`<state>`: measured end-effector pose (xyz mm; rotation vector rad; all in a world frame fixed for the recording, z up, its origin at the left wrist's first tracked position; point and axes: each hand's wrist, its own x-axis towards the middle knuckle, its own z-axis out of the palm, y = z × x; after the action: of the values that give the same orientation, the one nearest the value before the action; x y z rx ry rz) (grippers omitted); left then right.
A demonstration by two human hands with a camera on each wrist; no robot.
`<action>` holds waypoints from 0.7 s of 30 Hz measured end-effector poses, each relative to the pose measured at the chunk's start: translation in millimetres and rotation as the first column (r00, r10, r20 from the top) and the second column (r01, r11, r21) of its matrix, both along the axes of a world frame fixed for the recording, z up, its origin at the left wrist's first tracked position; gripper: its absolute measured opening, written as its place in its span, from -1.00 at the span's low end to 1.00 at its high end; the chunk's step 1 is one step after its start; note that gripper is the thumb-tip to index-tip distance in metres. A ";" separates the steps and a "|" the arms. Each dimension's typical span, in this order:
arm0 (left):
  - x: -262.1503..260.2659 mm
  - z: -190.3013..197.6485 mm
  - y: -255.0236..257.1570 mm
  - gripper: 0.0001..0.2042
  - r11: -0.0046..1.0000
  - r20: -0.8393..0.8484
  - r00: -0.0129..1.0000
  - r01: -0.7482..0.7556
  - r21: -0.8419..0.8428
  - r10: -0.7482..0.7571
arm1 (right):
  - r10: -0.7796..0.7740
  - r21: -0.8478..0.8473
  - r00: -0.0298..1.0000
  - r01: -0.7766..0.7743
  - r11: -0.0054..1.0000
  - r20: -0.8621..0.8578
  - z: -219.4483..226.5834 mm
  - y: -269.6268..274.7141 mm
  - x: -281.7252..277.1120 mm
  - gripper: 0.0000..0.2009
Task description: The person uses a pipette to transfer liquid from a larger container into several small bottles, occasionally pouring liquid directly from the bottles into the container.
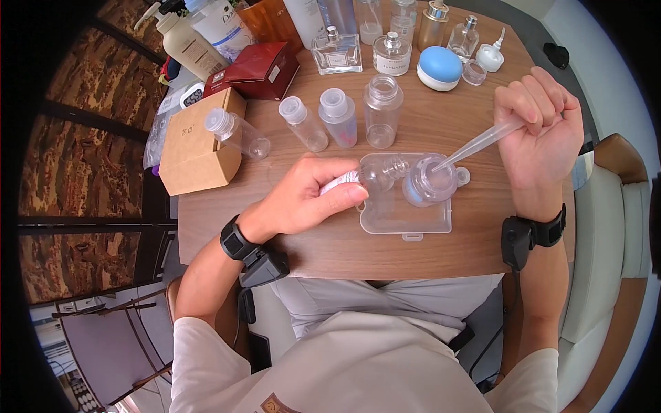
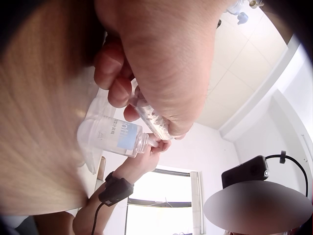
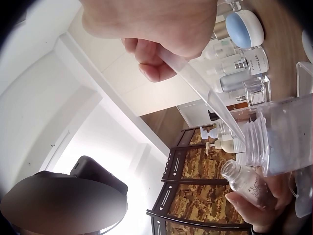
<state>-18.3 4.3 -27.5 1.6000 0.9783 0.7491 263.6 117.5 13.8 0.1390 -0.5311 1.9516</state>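
Observation:
My left hand [image 1: 296, 199] grips a small clear bottle [image 1: 376, 175], tilted on its side with its uncapped neck toward a wider clear bottle [image 1: 421, 195]. That wider bottle stands open on a shallow clear plastic tray [image 1: 403, 225] and carries a blue label, plain in the left wrist view. Raised to the right, my right hand [image 1: 540, 134] holds a translucent plastic pipette [image 1: 482, 142] by its upper end, the bulb hidden in the fingers. The pipette slants down, its tip at the wider bottle's mouth. A small clear cap [image 1: 463, 177] lies beside that bottle.
Behind the tray stand an uncapped clear bottle [image 1: 382, 117] and two capped ones. Another capped bottle [image 1: 237, 134] leans by a cardboard box [image 1: 196, 148] at left. Perfume bottles [image 1: 337, 55], a blue-lidded jar [image 1: 440, 67] and pump bottles line the back.

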 end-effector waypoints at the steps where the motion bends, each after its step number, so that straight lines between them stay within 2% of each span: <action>1: 0.0 0.2 0.0 -0.72 1.000 0.000 1.000 0.000 0.000 0.000 | 0.002 0.000 1.000 -0.002 1.000 0.000 0.1 0.1 0.0 -0.77; 7: 0.0 -3.6 0.6 -0.72 0.999 0.034 0.999 0.001 0.037 -0.002 | -0.009 -0.009 1.000 0.009 1.000 0.003 1.3 -0.4 -0.4 -0.77; 18: -0.7 3.3 0.4 -0.73 0.999 0.034 0.999 0.037 -0.012 -0.037 | -0.024 -0.068 0.999 0.022 0.997 -0.025 7.3 -1.3 -1.9 -0.77; 21: 0.7 2.5 0.1 -0.72 1.000 0.033 0.999 0.029 0.008 -0.029 | -0.069 -0.103 0.996 0.063 0.993 -0.050 12.9 -1.3 -3.9 -0.76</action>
<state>-17.6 4.4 -25.0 1.5998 0.9275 0.7577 259.7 116.2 26.7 0.1075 -0.3962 1.9005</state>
